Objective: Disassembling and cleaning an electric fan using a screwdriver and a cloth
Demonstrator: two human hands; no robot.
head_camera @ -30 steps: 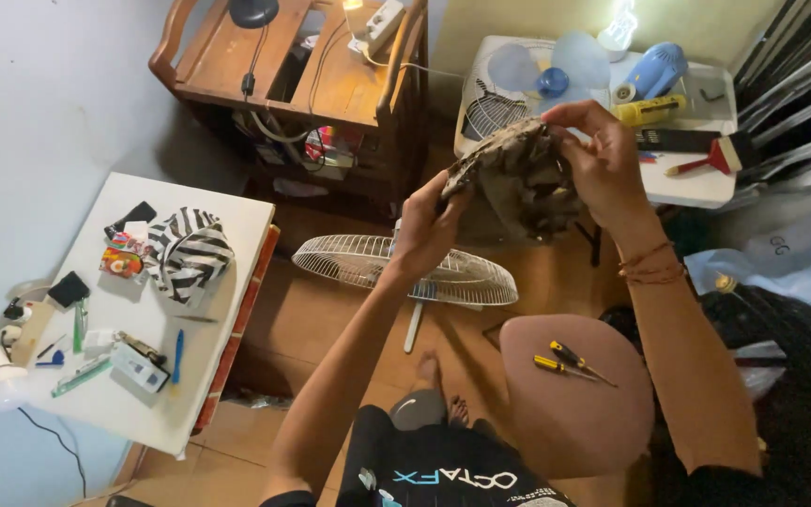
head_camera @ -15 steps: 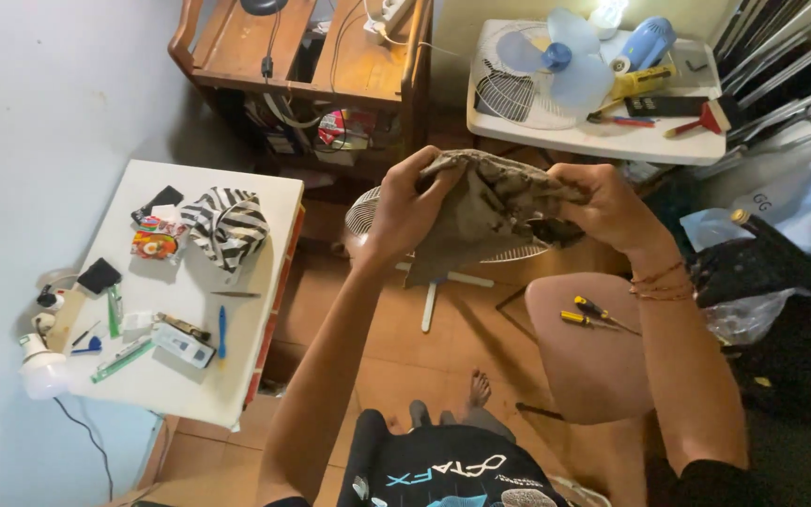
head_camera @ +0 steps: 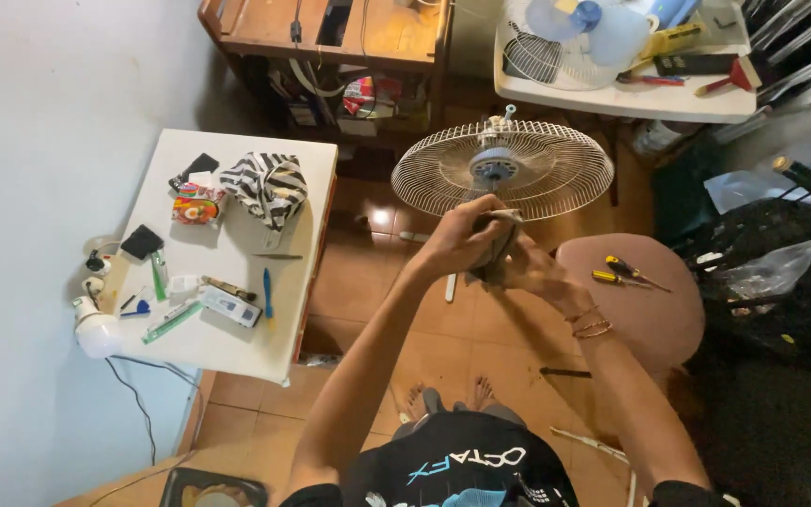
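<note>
Hands meet in front of the chest, pressed together around a bunched-up dark cloth (head_camera: 494,266). The left hand (head_camera: 463,240) closes over the top of the cloth with its fingers curled down on it, and the right hand (head_camera: 534,269) grips the same bundle from the other side, so the fabric is squeezed between the two. A short tail of cloth hangs below the hands, above the tiled floor (head_camera: 368,282).

Just beyond the hands lies a white wire fan grille (head_camera: 503,166) with its motor hub (head_camera: 494,165) at the middle, set between the two tables. To the right of the hands stands a round brown stool (head_camera: 650,319); two yellow-handled screwdrivers (head_camera: 623,273) lie near its far edge.

On the left, a white table (head_camera: 246,329) carries a black-and-white striped pouch (head_camera: 266,187) near its far right corner, a colourful small packet (head_camera: 196,208) beside it, a blue pen (head_camera: 267,289) along the right edge, and a clutter of small tools and tubes toward the near left corner. At the far right, another white table (head_camera: 612,99) holds a pale blue fan blade (head_camera: 582,23), a second grille and hand tools. A wooden desk (head_camera: 368,42) stands at the far wall.
</note>
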